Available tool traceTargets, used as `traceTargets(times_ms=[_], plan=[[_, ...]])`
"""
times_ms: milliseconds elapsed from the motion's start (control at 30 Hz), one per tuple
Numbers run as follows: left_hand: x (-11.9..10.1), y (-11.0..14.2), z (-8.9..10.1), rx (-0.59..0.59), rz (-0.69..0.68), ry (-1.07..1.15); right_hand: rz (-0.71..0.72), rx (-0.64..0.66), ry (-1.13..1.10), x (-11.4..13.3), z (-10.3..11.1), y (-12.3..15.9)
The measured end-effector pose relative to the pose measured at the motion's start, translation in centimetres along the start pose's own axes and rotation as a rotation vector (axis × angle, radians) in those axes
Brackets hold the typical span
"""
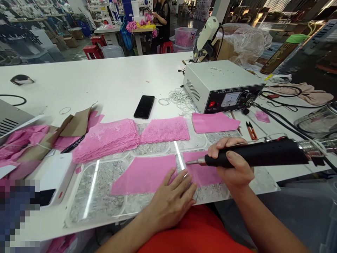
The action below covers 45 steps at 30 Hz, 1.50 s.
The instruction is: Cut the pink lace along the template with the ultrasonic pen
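In the head view, my right hand [235, 163] is wrapped round a black handheld tool [258, 154] with a narrow metal tip. A cable runs from its back end. The tip points left, over or on a pink fabric piece [202, 172] at the front of the mat; contact cannot be made out. My left hand [175, 196] lies flat with fingers stretched, at the right edge of another pink fabric piece [144, 174]. Both pieces rest on a marbled mat [100, 189]. Behind them are a stack of pink lace pieces [107, 140] and a single lace piece [165, 130].
A grey control box [226, 88] with a dial stands at the back right. Near it are tangled white cords [179, 100], a phone [144, 106], orange thread snips [251, 130] and another pink piece [214, 123]. Bundled pink fabric [26, 140] lies left. A person [162, 24] sits far back.
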<state>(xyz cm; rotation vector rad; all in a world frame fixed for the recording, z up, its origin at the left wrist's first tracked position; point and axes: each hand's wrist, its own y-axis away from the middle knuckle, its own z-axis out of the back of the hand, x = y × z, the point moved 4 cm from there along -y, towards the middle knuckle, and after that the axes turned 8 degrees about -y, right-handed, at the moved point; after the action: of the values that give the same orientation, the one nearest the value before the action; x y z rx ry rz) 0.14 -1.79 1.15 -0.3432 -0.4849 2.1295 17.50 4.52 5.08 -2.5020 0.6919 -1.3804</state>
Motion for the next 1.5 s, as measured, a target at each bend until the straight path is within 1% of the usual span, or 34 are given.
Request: traceTargets(times_ms=[133,300,433,600,967,1067,1167,1233,1333,1500], plan=[[0.0,0.0,0.3,-0.015,-0.013,0.002,-0.022,0.017,0.002,0.1,-0.1,-0.1],[-0.3,0.3,1.2,-0.034,-0.08,0.03,-0.032,-0.026,-0.065,1.4,0.5,0.3],[-0.3,0.6,1.2,-0.018,-0.073,0.042,-0.061,0.001,-0.065,2.1,0.9,1.3],[-0.4,0.6,1.0,-0.003,-0.069,0.04,-0.078,0.041,-0.049,1.9,0.9,2.1],[-0.5,0.3,1.3,0.021,-0.062,0.034,-0.086,0.057,-0.033,1.7,0.5,1.9],[-0.1,-0.2,1.6,0.012,-0.053,0.016,-0.028,-0.022,-0.028,2.1,1.0,1.3],[0.7,-0.9,1.4,0.004,0.017,-0.036,0.082,-0.146,0.014,2.4,2.0,0.2],[1.3,-1.2,1.0,0.02,0.068,-0.069,0.131,-0.202,0.049,2.3,2.4,-0.5],[1.7,-1.5,0.2,0.049,0.102,-0.095,0.15,-0.233,0.085,2.0,2.7,-1.2],[1.9,-1.3,-0.5,0.08,0.119,-0.092,0.15,-0.226,0.098,1.6,2.7,-1.3]])
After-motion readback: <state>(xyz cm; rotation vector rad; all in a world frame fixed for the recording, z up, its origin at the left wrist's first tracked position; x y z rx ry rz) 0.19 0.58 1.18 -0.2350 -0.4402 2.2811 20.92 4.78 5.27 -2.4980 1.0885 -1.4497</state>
